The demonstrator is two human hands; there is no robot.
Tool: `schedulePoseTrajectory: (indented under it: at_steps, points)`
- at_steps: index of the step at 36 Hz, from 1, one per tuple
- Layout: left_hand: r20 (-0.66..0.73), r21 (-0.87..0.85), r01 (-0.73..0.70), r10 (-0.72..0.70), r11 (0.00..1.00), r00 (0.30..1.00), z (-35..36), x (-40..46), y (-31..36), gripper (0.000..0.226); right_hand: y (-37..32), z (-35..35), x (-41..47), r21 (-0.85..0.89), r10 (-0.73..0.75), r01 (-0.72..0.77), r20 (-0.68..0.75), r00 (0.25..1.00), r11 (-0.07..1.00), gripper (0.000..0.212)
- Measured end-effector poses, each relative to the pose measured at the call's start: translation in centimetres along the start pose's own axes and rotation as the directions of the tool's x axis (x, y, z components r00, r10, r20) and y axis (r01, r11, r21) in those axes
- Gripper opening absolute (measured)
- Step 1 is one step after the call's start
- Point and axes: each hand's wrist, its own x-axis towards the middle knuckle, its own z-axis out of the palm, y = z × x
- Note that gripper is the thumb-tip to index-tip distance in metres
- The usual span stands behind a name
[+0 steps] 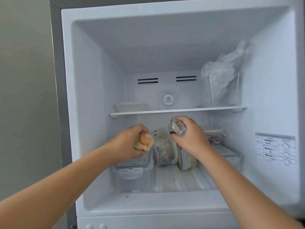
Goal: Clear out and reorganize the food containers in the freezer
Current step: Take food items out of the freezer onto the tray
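Both my arms reach into the open freezer [92,103], under its glass shelf [178,110]. My left hand [127,142] grips an orange-and-white frozen lump in plastic wrap [144,142], above a clear clip-lid box [132,171] at the lower left. My right hand [189,138] holds a small clear-wrapped packet of dark food [179,128], over a round container standing on edge [165,151] and another tub [187,160]. To the right, partly hidden by my right arm, sit stacked lidded boxes, one marked NUTS [214,138].
On the upper shelf stand a tall clear container stuffed with plastic bags [222,81] at right and a low white tray [130,106] at left. A white round deodoriser [168,99] hangs on the back wall. Crumbs lie on the freezer floor [175,180]. A label sticker [275,148] is on the right wall.
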Motion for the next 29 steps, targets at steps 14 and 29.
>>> schedulePoseTrajectory:
  at_steps: [14,29]
  points:
    - [-0.181,-0.049,-0.095,0.085,0.994,0.98,-4.2,-14.2,-2.1,0.061,-10.8,-1.1,-11.3,0.58,0.026,-0.194,0.284,0.958,0.791,0.043]
    - [-0.19,0.012,0.223,-0.217,0.975,0.958,-9.1,-33.7,-9.2,0.06,-22.6,8.3,-21.7,0.708,-0.221,-0.355,0.583,0.782,0.61,0.045]
